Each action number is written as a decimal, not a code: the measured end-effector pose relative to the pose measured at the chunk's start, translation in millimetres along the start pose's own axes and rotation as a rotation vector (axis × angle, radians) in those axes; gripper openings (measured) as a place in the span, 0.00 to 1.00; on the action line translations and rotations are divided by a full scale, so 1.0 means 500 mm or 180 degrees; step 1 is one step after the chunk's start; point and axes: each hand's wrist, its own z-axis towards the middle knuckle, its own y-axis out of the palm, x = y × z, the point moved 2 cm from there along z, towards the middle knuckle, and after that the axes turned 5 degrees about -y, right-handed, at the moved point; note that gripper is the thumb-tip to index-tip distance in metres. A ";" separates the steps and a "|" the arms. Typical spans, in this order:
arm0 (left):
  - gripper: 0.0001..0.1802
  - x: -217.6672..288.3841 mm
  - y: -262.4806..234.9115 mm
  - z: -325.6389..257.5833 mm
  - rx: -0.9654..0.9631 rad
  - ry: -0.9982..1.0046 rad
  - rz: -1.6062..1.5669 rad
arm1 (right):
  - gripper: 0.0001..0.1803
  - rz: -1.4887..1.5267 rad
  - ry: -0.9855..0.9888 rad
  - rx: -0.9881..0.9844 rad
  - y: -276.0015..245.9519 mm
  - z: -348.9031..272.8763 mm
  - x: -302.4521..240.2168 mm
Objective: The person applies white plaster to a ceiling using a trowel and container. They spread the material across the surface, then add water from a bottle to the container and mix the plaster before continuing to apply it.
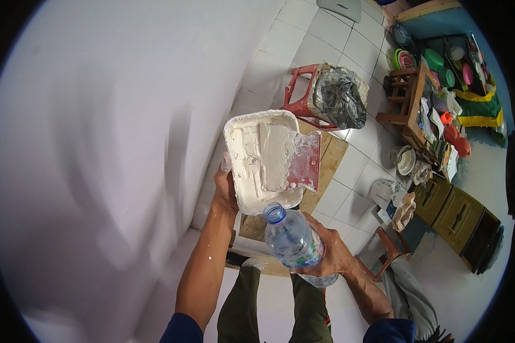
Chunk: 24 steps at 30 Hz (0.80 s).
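My left hand [226, 187] grips the left side of a white tray [241, 197] caked with pale plaster. Across the tray lies a red flat scraper [306, 163], its left part coated with the same white paste. In my right hand [333, 248] is a clear plastic bottle [289, 231] with a blue neck ring and no cap on its mouth. The bottle leans toward the tray, its neck close to the tray's near edge. My right fingers wrap around the labelled middle; how much liquid is inside is hard to make out.
A white wall [97, 143] rises on the left. Beyond the tray stands a red stool [301, 106] with a dark plastic bag [340, 94] on it. Wooden boards [332, 157] lie below. At right are a cluttered wooden table [412, 108], a bowl [406, 162] and olive drawers [449, 214].
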 end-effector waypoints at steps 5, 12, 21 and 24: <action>0.47 0.000 0.011 -0.002 -0.0008 0.0102 0.0090 | 0.64 0.0083 0.0024 0.0025 -0.004 0.000 -0.001; 0.46 -0.007 -0.001 0.007 -0.0056 0.0081 0.0073 | 0.63 0.0038 0.0055 0.0024 -0.009 0.001 -0.003; 0.46 -0.008 0.001 0.015 -0.0005 0.0014 0.0009 | 0.62 0.0115 0.0050 0.0017 -0.006 -0.001 0.004; 0.46 -0.008 0.007 0.015 0.0007 0.0029 0.0021 | 0.62 0.0139 0.0096 0.0013 -0.006 0.000 0.006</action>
